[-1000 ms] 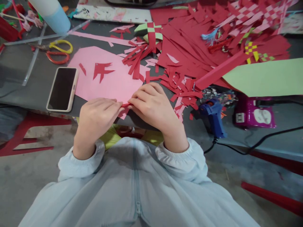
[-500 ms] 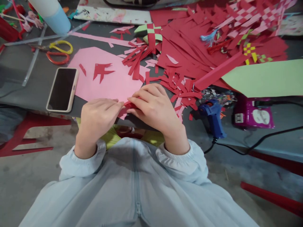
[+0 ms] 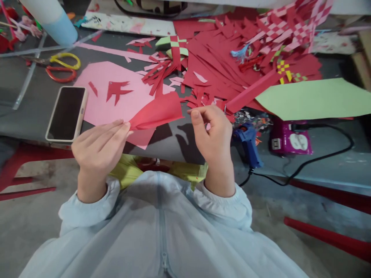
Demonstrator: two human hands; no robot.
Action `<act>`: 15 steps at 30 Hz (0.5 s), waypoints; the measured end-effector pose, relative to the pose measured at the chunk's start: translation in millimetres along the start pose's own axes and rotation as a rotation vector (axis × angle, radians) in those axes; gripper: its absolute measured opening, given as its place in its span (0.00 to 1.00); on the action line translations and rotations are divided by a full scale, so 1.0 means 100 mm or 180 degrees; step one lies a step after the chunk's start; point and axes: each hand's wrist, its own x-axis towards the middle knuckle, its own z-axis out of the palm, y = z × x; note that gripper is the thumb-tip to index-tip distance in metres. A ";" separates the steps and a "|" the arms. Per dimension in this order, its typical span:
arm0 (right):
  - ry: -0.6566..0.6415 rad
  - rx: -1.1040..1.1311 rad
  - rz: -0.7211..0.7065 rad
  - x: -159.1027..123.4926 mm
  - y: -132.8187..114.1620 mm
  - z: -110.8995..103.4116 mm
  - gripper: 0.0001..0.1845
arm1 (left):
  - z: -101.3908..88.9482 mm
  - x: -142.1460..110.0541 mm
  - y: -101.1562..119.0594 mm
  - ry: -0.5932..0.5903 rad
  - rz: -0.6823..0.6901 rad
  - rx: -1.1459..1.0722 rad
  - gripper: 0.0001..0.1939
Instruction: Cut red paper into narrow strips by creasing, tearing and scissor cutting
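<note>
A folded red paper point(image 3: 162, 110) is held at its narrow left end, its wider end spread to the right over the near right part of the pink sheet point(image 3: 101, 108) and past it; whether the sheet is touched by it cannot be told. That narrow end is pinched between the thumb and fingers of the left hand point(image 3: 101, 146), which is placed at the near edge of the pink sheet. The right hand point(image 3: 213, 129) is released, its fingers loosely bent, to the right of the pink sheet and near the paper's free end.

On the pink sheet, a spiky red cutout point(image 3: 118, 92) and a short red strip point(image 3: 93, 88) are laid flat. Just beside its left edge a phone point(image 3: 66, 114) is set face up; scissors point(image 3: 62, 67) are placed beyond the phone, to the sheet's far left, with a blue-and-white bottle point(image 3: 56, 23) farther back. To the sheet's right, red and pink scraps point(image 3: 203, 96) are scattered, and beyond them red sheets point(image 3: 214, 65) are piled. Well to its right, a blue glue gun point(image 3: 249, 144), a purple box point(image 3: 292, 139) and a pale green sheet point(image 3: 315, 98) are seen.
</note>
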 end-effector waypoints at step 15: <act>-0.0558 0.2211 0.0912 0.01 -0.08 0.06 0.14 | -0.07 0.04 0.06 -0.0090 0.0218 -0.0056 0.16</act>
